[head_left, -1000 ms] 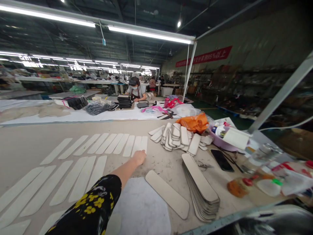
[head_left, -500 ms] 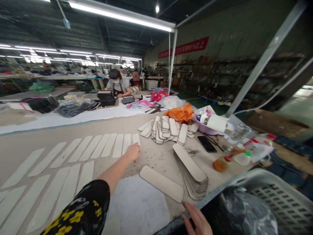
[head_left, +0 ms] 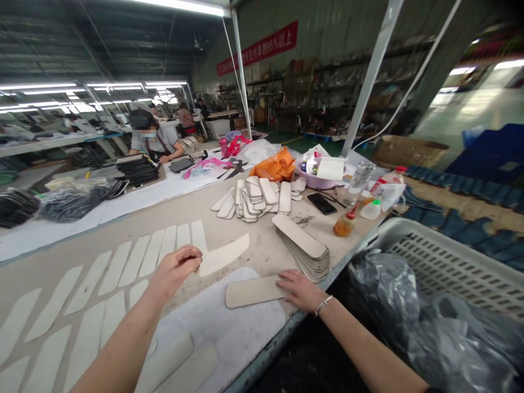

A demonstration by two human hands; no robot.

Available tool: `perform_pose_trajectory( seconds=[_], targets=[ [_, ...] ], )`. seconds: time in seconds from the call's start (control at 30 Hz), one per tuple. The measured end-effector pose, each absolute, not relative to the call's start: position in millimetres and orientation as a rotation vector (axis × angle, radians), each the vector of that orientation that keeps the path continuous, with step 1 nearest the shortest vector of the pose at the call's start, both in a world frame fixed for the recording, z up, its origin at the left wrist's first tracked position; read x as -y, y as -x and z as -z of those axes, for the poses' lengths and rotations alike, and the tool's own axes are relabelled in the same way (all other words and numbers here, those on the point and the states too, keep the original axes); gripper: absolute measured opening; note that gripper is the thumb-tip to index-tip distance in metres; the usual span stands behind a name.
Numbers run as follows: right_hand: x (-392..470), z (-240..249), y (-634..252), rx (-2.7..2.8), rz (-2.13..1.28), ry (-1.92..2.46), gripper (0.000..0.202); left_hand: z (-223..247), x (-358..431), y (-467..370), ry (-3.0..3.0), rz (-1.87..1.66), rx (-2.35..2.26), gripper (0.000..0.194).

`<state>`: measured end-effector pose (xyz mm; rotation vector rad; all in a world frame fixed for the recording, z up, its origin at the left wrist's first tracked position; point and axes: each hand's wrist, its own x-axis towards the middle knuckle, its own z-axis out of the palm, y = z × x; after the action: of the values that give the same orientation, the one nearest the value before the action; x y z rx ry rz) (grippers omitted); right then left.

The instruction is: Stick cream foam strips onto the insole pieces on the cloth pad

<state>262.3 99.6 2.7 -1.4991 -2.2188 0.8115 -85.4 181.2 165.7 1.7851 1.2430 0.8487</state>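
Observation:
My left hand (head_left: 178,270) is closed in a pinch on one end of a thin white strip (head_left: 225,255), which is raised and slightly bent, pointing right. My right hand (head_left: 301,289), with a bracelet at its wrist, lies with fingers stretched over the right end of a beige rounded panel (head_left: 254,291). That panel rests on a white sheet (head_left: 208,311) at the table's near edge. Just beyond my right hand stands a fanned stack of similar panels (head_left: 301,243). Rows of white strips (head_left: 135,256) lie flat on the table to the left.
Smaller rounded pads (head_left: 254,196) are heaped behind the stack. A phone (head_left: 322,204), a bottle of amber liquid (head_left: 344,222) and an orange bag (head_left: 276,165) sit farther back. A plastic basket (head_left: 450,248) stands at the right. Across the table a co-worker (head_left: 153,136) sits.
My left hand has drawn back toward me with a white strip lifted from the row's end. My right hand has come onto the beige panel, which has turned and lies more level. The view has swung right.

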Motion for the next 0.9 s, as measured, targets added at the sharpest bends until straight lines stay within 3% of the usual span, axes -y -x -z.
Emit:
perform_pose_trajectory(
  seconds=[0.1,0.27,0.6,0.9],
  targets=[
    [-95,-4,-267,2.094,-0.922,1.447,0.056,-155,-157,89,-1.534,-0.899,-1.159,0.011],
    [-84,-6,-260,1.592,-0.972,1.531,0.045,-137,-119,81,-1.271,-0.897,-1.128,0.011],
    [-72,-3,-224,0.938,-1.446,1.438,0.045,-135,-89,70,-1.021,-0.826,-1.065,0.013],
    [-62,9,-237,0.850,-1.366,1.512,0.033,-102,-95,81,-0.920,-0.745,-1.048,0.016]
  ],
)
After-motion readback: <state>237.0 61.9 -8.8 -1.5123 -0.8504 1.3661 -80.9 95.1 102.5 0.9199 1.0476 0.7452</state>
